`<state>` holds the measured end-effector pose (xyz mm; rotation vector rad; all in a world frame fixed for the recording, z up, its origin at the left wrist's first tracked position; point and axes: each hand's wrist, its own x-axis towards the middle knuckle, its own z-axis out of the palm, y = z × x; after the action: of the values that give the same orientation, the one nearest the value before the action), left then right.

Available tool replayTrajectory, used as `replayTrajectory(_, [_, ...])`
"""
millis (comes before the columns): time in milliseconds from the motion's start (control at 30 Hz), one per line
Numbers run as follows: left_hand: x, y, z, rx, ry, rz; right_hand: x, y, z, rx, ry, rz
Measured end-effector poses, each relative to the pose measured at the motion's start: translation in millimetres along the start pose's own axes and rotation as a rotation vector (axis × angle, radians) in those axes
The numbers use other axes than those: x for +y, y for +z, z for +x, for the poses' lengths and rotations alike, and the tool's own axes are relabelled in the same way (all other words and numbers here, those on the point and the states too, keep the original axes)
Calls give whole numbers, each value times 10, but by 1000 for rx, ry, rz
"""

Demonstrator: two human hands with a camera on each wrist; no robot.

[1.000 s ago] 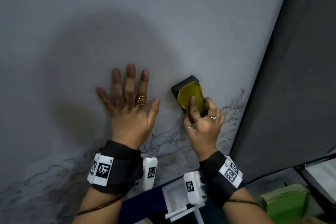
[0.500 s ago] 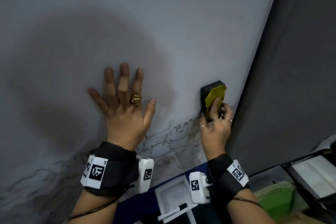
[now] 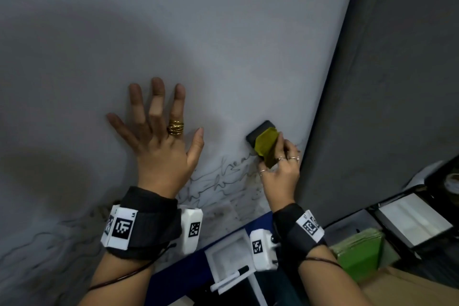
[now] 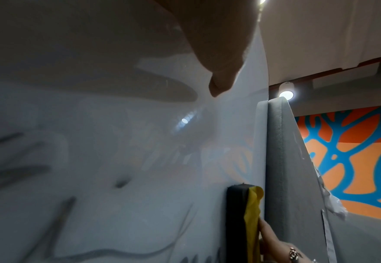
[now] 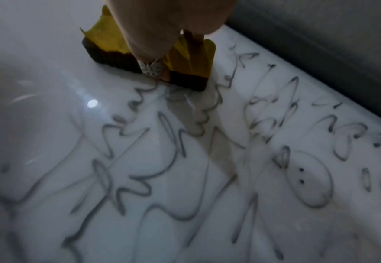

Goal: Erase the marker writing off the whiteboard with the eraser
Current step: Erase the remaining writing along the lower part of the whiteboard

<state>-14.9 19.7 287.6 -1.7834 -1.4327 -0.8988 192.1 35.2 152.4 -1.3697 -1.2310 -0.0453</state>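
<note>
The whiteboard (image 3: 223, 32) fills most of the head view. Black marker writing (image 3: 218, 179) covers its lower part, and in the right wrist view the writing (image 5: 162, 160) spreads below the eraser. My right hand (image 3: 278, 169) grips the eraser (image 3: 263, 143), a black pad with a yellow top, flat against the board near its right edge, just above the writing. The eraser (image 5: 144, 58) shows under my fingers in the right wrist view, and the eraser (image 4: 243, 222) stands edge-on in the left wrist view. My left hand (image 3: 159, 136) presses flat on the board with fingers spread, left of the eraser.
A grey fabric partition (image 3: 385, 82) borders the board's right edge. Below the board sit a white tray (image 3: 228, 253) with a marker (image 3: 229, 278), a blue ledge (image 3: 178, 271), a green pad (image 3: 360, 253) and a cardboard box (image 3: 402, 285).
My right hand moved the eraser right to the board's edge, then back left and down toward the writing. My left hand stayed flat on the board.
</note>
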Motion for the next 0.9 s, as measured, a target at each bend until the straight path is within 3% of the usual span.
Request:
replayTrajectory(100, [-23,18,-7,10,7,7,122,-58,71,-57,36,1])
replayTrajectory(200, [-46,-2,-15,-6,15,-7,434,-207,289,16,346,37])
replayTrajectory(267, [-55,-20,-17,-27,16,-18,557,-262,348,5,439,24])
replayTrajectory(400, [-47,-32,-4,-62,5,-46,336,-108,128,15,418,0])
replayTrajectory(533, [-37,-22,1,-57,0,-59,-78,102,-245,-57,132,-54])
replayTrajectory(600, [-54,-20,-7,-51,6,-51,-123,98,-282,-118,57,-32])
replayTrajectory(667, [-71,-29,-13,-54,16,-39,75,49,-226,-130,97,-18])
replayTrajectory(800, [-97,-51,-13,-83,27,-45,427,-60,12,-21,467,68])
replayTrajectory(900, [-93,-66,-11,-94,31,-57,200,20,-29,-11,469,7])
